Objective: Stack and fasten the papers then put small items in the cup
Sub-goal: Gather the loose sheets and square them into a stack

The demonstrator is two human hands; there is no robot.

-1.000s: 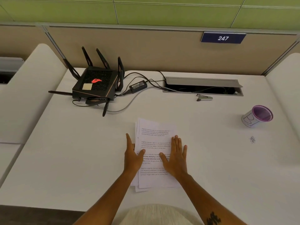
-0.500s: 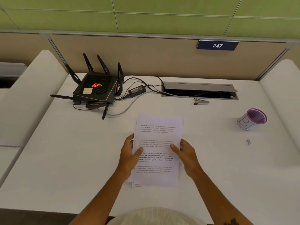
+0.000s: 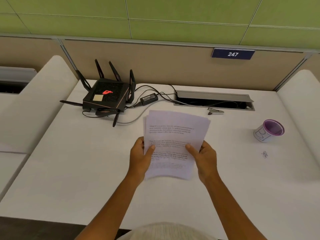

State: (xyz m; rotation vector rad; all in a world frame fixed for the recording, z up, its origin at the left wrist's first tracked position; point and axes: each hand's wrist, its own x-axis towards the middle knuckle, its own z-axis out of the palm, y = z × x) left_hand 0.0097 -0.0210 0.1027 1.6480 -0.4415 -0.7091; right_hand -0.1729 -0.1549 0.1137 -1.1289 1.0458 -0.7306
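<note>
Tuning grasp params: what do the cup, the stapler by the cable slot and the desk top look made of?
Cup: likely paper, matte white wall with pen marks, purple inside. Stapler: looks like metal, grey with a dull sheen, dark tip; too small to be sure. Desk top: probably white laminate, smooth, even, low gloss.

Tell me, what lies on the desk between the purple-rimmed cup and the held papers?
In the head view, only bare white desk lies between the cup and the papers.
</note>
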